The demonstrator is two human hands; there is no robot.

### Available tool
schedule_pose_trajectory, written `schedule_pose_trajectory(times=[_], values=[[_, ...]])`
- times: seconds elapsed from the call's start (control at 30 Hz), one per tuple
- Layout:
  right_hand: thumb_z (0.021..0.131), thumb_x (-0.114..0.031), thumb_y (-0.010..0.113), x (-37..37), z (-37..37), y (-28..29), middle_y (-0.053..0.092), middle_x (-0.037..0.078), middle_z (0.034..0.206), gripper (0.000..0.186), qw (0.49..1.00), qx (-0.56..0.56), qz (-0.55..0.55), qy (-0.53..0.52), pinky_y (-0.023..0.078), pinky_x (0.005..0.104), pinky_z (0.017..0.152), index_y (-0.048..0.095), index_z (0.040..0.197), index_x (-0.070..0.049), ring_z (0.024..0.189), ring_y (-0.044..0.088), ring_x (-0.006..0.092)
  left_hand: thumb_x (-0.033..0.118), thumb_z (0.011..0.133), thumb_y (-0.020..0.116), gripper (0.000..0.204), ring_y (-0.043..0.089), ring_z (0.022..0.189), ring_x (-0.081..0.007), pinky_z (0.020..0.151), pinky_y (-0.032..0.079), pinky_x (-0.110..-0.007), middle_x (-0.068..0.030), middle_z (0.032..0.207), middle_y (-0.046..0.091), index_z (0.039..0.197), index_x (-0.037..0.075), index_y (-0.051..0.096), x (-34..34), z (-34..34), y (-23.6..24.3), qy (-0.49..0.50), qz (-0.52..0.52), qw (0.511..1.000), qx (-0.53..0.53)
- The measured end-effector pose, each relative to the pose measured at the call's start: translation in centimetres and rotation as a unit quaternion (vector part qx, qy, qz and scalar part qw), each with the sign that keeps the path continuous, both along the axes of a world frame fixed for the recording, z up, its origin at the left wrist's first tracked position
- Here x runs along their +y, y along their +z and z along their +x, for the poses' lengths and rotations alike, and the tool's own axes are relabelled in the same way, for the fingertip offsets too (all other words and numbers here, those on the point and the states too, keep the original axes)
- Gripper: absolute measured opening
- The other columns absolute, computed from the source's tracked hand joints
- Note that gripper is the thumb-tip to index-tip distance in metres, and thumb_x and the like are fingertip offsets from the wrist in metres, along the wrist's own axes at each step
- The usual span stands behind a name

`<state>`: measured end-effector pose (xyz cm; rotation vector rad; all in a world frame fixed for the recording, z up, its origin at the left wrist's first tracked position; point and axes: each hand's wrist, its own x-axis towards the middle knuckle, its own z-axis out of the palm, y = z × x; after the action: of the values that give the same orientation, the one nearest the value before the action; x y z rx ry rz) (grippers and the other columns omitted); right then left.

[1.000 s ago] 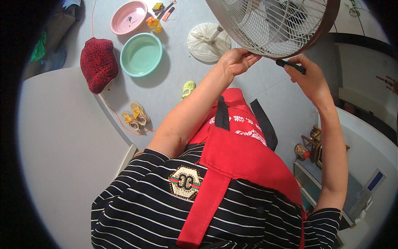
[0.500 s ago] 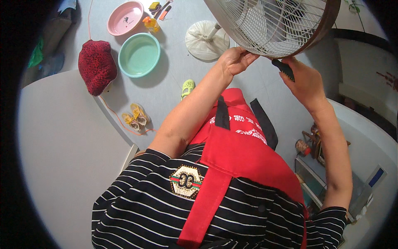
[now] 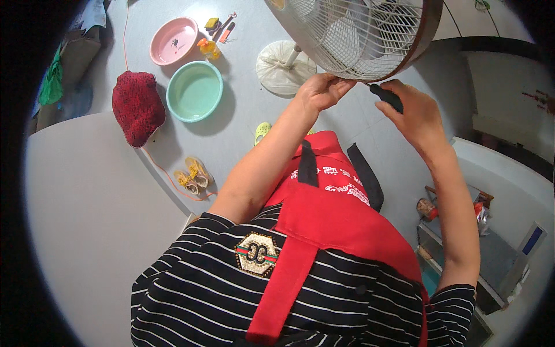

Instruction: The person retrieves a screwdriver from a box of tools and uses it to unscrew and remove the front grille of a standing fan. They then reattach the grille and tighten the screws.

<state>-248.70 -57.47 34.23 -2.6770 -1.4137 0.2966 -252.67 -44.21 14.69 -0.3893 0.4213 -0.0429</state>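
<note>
Grey floor (image 3: 243,92), dark-handled tool (image 3: 386,97) in right fingers (image 3: 404,91), near fan (image 3: 352,46)

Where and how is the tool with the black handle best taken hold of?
Probably around its thick black handle, coming from the right, as the right hand does: the thin end points left toward the fan, leaving the handle's side away from it easier to reach.

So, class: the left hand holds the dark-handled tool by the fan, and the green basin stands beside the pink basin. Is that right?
Not quite: the hand is wrong. The head view shows the right hand holding the dark-handled tool by the fan; the green basin does stand beside the pink basin.
</note>
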Motion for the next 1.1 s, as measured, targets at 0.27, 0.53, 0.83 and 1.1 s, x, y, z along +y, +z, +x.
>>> schedule_pose_trajectory(times=[0.27,0.53,0.83,1.1], values=[[0.074,-0.016,0.060,-0.6,-0.1,0.3,0.060,0.009,0.081,0.019,0.997,-0.014,0.055,-0.054,0.047,0.0384,0.064,0.060,0.093,-0.012,0.073,0.059,0.0300,0.005,0.092,0.035,0.028,0.047,0.110,-0.0357,0.098,0.040,-0.045,-0.0204,0.117,0.047,0.115,-0.009,0.041,0.5,-0.6,-1.1,0.029,-0.077,0.994,-0.071],[0.071,-0.011,0.064,-1.0,0.3,0.2,0.058,0.012,0.077,0.020,0.990,-0.051,0.123,0.050,0.046,0.0404,0.062,0.058,0.090,-0.010,0.070,0.058,0.0313,0.016,0.092,0.036,0.028,0.053,0.102,-0.0281,0.091,0.044,-0.041,-0.0152,0.111,0.053,0.111,-0.002,0.047,0.9,-1.1,-0.5,0.023,0.025,0.999,-0.011],[0.074,-0.012,0.062,-1.6,-0.2,1.3,0.057,0.014,0.073,0.017,0.988,-0.029,0.137,0.060,0.047,0.0403,0.062,0.058,0.091,-0.008,0.069,0.059,0.0318,0.008,0.091,0.023,0.034,0.050,0.105,-0.0354,0.095,0.041,-0.045,-0.0252,0.113,0.049,0.113,-0.012,0.040,1.4,-1.7,-0.2,0.085,-0.040,0.995,0.023],[0.074,-0.011,0.062,-1.5,-0.5,1.0,0.056,0.014,0.074,0.019,0.988,-0.041,0.132,0.071,0.047,0.0409,0.063,0.058,0.092,-0.006,0.072,0.059,0.0314,0.015,0.093,0.031,0.032,0.049,0.107,-0.0290,0.097,0.039,-0.042,-0.0149,0.116,0.049,0.119,-0.001,0.040,1.5,-2.1,-0.2,0.093,-0.024,0.995,0.041]])
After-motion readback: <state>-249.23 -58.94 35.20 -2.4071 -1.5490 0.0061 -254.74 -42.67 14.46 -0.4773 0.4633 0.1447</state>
